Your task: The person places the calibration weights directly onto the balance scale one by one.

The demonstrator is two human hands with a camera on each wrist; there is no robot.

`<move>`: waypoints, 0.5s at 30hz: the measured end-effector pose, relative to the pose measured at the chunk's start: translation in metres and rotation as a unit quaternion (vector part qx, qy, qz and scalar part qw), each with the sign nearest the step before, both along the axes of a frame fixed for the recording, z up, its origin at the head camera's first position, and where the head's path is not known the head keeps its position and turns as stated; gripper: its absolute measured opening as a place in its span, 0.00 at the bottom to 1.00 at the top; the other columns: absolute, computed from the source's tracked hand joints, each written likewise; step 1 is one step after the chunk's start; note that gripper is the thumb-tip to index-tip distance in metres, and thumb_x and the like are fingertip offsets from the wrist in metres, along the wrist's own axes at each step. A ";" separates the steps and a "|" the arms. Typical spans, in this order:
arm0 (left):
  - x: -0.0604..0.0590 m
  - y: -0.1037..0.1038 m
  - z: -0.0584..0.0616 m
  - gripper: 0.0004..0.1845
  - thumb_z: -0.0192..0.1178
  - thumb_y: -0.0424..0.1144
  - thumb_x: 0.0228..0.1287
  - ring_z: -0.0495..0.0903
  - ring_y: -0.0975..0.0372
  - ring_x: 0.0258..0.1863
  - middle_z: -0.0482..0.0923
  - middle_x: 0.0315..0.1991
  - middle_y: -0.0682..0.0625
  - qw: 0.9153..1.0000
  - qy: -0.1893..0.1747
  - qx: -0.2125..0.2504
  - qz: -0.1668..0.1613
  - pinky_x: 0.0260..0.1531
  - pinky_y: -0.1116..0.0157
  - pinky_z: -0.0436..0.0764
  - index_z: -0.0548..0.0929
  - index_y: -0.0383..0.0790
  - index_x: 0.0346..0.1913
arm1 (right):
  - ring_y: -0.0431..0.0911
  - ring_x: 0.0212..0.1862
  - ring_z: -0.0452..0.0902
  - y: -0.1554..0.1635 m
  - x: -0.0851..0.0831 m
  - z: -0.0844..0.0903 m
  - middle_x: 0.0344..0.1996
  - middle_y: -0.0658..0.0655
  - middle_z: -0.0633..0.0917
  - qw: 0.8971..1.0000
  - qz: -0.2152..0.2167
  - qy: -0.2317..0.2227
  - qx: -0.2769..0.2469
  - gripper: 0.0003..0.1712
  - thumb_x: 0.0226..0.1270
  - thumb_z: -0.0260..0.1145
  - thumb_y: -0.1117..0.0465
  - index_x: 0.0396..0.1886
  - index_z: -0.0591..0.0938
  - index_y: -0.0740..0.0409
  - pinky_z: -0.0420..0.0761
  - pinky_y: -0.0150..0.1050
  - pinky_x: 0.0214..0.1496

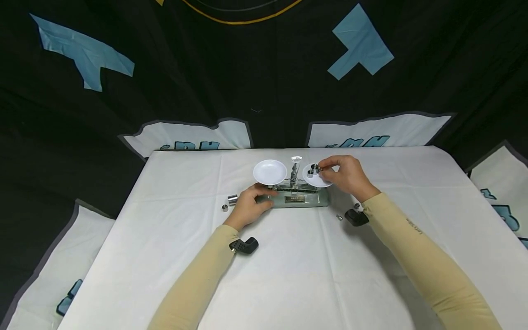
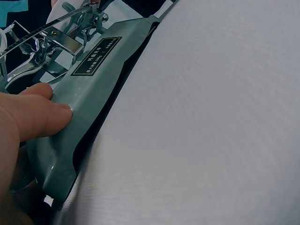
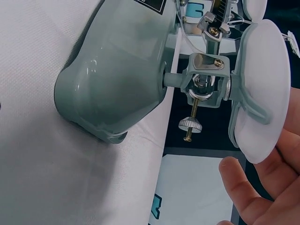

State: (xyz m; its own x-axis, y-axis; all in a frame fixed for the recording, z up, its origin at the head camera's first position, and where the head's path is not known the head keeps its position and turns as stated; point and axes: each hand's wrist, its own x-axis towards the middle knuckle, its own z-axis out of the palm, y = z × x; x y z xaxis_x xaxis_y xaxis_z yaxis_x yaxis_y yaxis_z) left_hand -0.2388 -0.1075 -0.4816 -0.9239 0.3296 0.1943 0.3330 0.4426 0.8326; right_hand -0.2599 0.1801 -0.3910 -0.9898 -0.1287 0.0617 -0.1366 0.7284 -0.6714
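Observation:
A grey-green balance scale (image 1: 317, 200) with two white pans stands at the table's far side. My left hand (image 1: 249, 205) grips the left end of its base, thumb on the front face in the left wrist view. The left pan (image 1: 270, 172) holds nothing. On the right pan (image 1: 323, 182) stand small metal weights (image 1: 310, 173). Over that pan, my right hand (image 1: 348, 174) pinches a metal weight between thumb and forefinger. The right wrist view shows the right pan (image 3: 265, 93) edge-on; it hides the weights and some fingertips.
A larger metal cylinder weight (image 1: 233, 200) and a small weight (image 1: 224, 208) lie left of the scale. Two more small pieces, one a metal weight (image 1: 339, 217), lie to its right, near the right wrist camera (image 1: 356, 217). A white cloth (image 1: 280, 284) covers the table.

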 end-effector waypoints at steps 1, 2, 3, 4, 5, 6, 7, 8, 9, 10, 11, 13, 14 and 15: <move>0.000 0.000 0.000 0.14 0.66 0.31 0.59 0.77 0.50 0.66 0.82 0.61 0.43 1.000 0.002 0.000 0.000 0.71 0.51 0.73 0.90 0.40 0.48 | 0.54 0.55 0.75 0.000 0.000 0.000 0.51 0.64 0.88 1.000 0.000 0.000 0.000 0.15 0.66 0.66 0.65 0.51 0.88 0.61 0.77 0.35 0.42; 0.000 0.000 0.000 0.14 0.66 0.31 0.59 0.77 0.50 0.66 0.82 0.61 0.42 1.000 0.002 0.000 -0.001 0.71 0.51 0.73 0.90 0.40 0.48 | 0.54 0.55 0.75 0.000 0.000 0.000 0.51 0.64 0.88 1.000 0.000 -0.001 0.000 0.15 0.66 0.66 0.65 0.51 0.88 0.61 0.77 0.35 0.42; 0.000 0.000 0.000 0.14 0.66 0.31 0.59 0.77 0.50 0.66 0.82 0.60 0.42 1.000 0.004 0.001 -0.001 0.70 0.51 0.73 0.90 0.40 0.48 | 0.54 0.55 0.75 0.000 0.000 0.000 0.51 0.64 0.88 1.000 0.000 -0.001 0.001 0.15 0.66 0.66 0.65 0.51 0.88 0.61 0.77 0.35 0.43; 0.000 0.000 0.000 0.14 0.66 0.31 0.58 0.77 0.50 0.66 0.82 0.60 0.42 1.000 0.003 0.001 -0.002 0.71 0.51 0.73 0.90 0.40 0.48 | 0.54 0.56 0.75 0.000 0.000 0.000 0.51 0.63 0.88 1.000 -0.001 -0.001 0.001 0.15 0.66 0.66 0.65 0.51 0.88 0.61 0.77 0.36 0.44; 0.000 0.000 0.000 0.14 0.66 0.31 0.58 0.77 0.50 0.65 0.82 0.60 0.42 1.000 0.005 0.002 -0.002 0.70 0.51 0.73 0.90 0.40 0.48 | 0.54 0.56 0.76 0.000 0.000 0.000 0.51 0.63 0.88 1.000 -0.001 -0.002 0.001 0.15 0.66 0.66 0.65 0.51 0.88 0.61 0.77 0.37 0.45; 0.000 0.000 0.000 0.14 0.66 0.31 0.58 0.78 0.50 0.65 0.82 0.60 0.42 1.000 0.005 0.003 -0.001 0.70 0.50 0.73 0.90 0.40 0.48 | 0.54 0.57 0.76 0.000 0.000 0.000 0.51 0.63 0.88 1.000 -0.001 -0.002 0.001 0.15 0.66 0.66 0.65 0.51 0.88 0.61 0.78 0.37 0.46; 0.000 0.000 0.000 0.14 0.66 0.31 0.58 0.78 0.49 0.65 0.82 0.60 0.42 1.000 0.006 0.003 -0.001 0.70 0.50 0.73 0.90 0.40 0.48 | 0.54 0.57 0.76 0.000 0.000 0.000 0.51 0.63 0.88 1.000 -0.001 -0.002 0.001 0.15 0.66 0.66 0.65 0.51 0.88 0.61 0.78 0.38 0.46; 0.000 0.000 -0.001 0.14 0.66 0.31 0.58 0.78 0.49 0.65 0.82 0.60 0.42 1.000 0.005 0.003 0.000 0.70 0.51 0.73 0.90 0.40 0.48 | 0.54 0.57 0.76 0.000 0.000 0.000 0.51 0.63 0.88 1.000 0.000 -0.001 0.000 0.15 0.66 0.66 0.65 0.51 0.88 0.61 0.78 0.38 0.47; 0.000 0.000 -0.001 0.14 0.66 0.31 0.58 0.78 0.49 0.65 0.83 0.59 0.42 1.000 0.006 0.004 0.000 0.70 0.50 0.73 0.90 0.40 0.48 | 0.54 0.57 0.76 -0.001 0.000 0.000 0.51 0.63 0.88 1.000 0.000 0.000 0.000 0.15 0.66 0.67 0.65 0.51 0.88 0.61 0.77 0.39 0.48; -0.001 0.000 -0.001 0.14 0.66 0.31 0.58 0.78 0.49 0.65 0.83 0.59 0.42 1.000 0.006 0.004 0.001 0.70 0.50 0.73 0.90 0.40 0.48 | 0.54 0.57 0.76 -0.001 0.001 0.001 0.51 0.63 0.88 1.000 0.001 0.000 -0.001 0.15 0.66 0.67 0.65 0.51 0.88 0.61 0.77 0.39 0.48; -0.001 0.000 -0.001 0.14 0.66 0.31 0.58 0.78 0.49 0.65 0.83 0.59 0.42 1.000 0.006 0.004 0.002 0.70 0.50 0.73 0.90 0.40 0.48 | 0.55 0.57 0.76 -0.001 0.001 0.001 0.51 0.63 0.88 1.000 0.001 0.000 -0.002 0.15 0.65 0.67 0.65 0.51 0.88 0.61 0.77 0.40 0.49; -0.001 0.000 -0.002 0.14 0.66 0.31 0.58 0.78 0.49 0.65 0.83 0.59 0.42 1.000 0.007 0.003 0.002 0.70 0.50 0.73 0.90 0.40 0.48 | 0.56 0.59 0.76 0.000 0.002 0.002 0.51 0.63 0.88 1.000 0.003 0.003 0.000 0.16 0.66 0.67 0.65 0.52 0.87 0.62 0.78 0.43 0.52; -0.001 0.000 -0.002 0.14 0.66 0.31 0.58 0.78 0.49 0.65 0.83 0.59 0.42 1.000 0.007 0.002 0.001 0.70 0.50 0.73 0.90 0.40 0.48 | 0.56 0.60 0.76 0.001 0.003 0.003 0.52 0.63 0.88 1.000 0.004 0.007 -0.001 0.17 0.66 0.66 0.65 0.53 0.87 0.62 0.78 0.45 0.54; -0.001 0.000 -0.002 0.14 0.66 0.31 0.58 0.78 0.49 0.65 0.83 0.59 0.42 1.000 0.007 0.002 0.000 0.70 0.50 0.73 0.90 0.40 0.48 | 0.57 0.61 0.76 0.001 0.003 0.004 0.53 0.64 0.88 1.000 0.005 0.009 -0.001 0.17 0.66 0.66 0.64 0.53 0.87 0.62 0.79 0.48 0.56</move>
State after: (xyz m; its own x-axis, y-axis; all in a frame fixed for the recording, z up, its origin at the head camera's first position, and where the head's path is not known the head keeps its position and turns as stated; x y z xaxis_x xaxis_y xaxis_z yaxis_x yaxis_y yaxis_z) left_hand -0.2400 -0.1072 -0.4836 -0.9215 0.3279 0.2079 0.3436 0.4395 0.8299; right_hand -0.2565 0.1816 -0.3872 -0.9871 -0.1385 0.0804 -0.1564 0.7255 -0.6702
